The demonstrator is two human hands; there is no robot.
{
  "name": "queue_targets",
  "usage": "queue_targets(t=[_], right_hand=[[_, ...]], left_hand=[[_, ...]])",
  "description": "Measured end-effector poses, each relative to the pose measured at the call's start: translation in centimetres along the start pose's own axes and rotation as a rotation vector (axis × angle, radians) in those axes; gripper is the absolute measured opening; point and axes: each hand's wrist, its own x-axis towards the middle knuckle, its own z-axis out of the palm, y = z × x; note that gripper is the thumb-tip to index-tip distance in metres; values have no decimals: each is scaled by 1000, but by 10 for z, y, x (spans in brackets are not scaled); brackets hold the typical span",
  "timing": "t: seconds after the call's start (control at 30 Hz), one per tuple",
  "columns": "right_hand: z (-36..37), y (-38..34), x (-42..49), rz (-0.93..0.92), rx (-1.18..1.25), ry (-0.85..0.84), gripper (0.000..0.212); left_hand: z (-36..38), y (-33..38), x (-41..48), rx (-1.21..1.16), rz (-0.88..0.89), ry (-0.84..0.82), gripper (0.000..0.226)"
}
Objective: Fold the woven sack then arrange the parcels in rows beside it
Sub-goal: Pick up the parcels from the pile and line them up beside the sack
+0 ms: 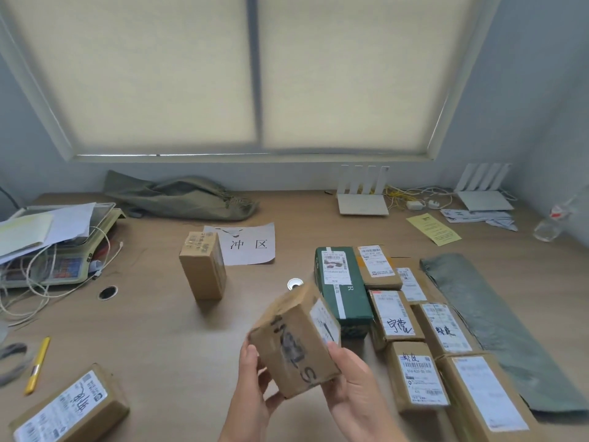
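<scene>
- Brown parcel [294, 342], marked with smeared black lettering and bearing a white label on its right face, is held tilted and lifted clear of the table [143, 330] at the near centre.
- It is gripped from both sides: the left hand [251, 387] is curled round its lower left corner, thumb laid on the front face, while the right hand [353, 387] is wrapped under its lower right edge, thumb pressed to the same face.
- Just right of the hands, labelled parcels [417, 374] are seen lying flat in rows, packed side by side, with a green box [342, 288] set at the left of the far end.
- Woven sack [497, 330], grey-green, is laid flat, folded into a long strip, close along the right flank of the rows.
- An upright carton [203, 266] is stood on end, well apart to the left of the rows, just in front of a paper sign [251, 244] with handwritten characters.
- A flat parcel [70, 409] is seen at the near left corner, with a yellow cutter [38, 365] near it.
- At far left, a weighing scale [60, 260] is covered with loose papers and looped cord.
- A crumpled olive cloth [181, 197] is pictured at the back wall, under the blinded window.
- Two white routers [363, 193] are placed along the far right edge, with a yellow slip [433, 229] in front of them.
</scene>
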Motion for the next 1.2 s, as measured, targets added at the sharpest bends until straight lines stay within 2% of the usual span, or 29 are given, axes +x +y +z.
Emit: queue_targets(t=[0.1,0.2,0.37,0.57,0.6,0.7,0.77,0.87,0.97,1.03,1.1,1.2], right_hand=[[0,-2,-7,7,-38,-89,79],[-1,-1,-10,25,-58,-136,67],[-1,1,-7,-39,-99,-148,74],[-10,3,-3,-135,-268,-110,69],[-12,7,-1,-162,-293,-82,75],[-17,24,3,-158,-383,-22,109],[-20,28,2,-122,-355,-19,116],[-22,14,-2,-102,-262,3,83],[-39,-9,2,-110,-225,121,50],[-49,-24,2,-87,-237,202,54],[-59,-34,1,-48,-251,208,52],[-69,-32,-3,1,-235,178,51]], left_hand=[[-7,-7,-6,-91,-91,-109,55],[-10,-5,-7,-105,-126,-194,61],[-10,-16,-6,-25,-79,-242,85],[-5,-26,1,-163,-15,-148,77],[-1,-27,-1,-148,-8,-146,79],[7,-38,-3,-92,16,-105,102],[6,-40,0,-77,26,-60,95],[-1,-30,6,3,16,-118,83],[-15,-14,14,156,-31,-253,79],[-22,-5,19,248,-52,-319,76],[-23,1,24,298,-50,-333,71],[-13,-1,31,247,-25,-179,57]])
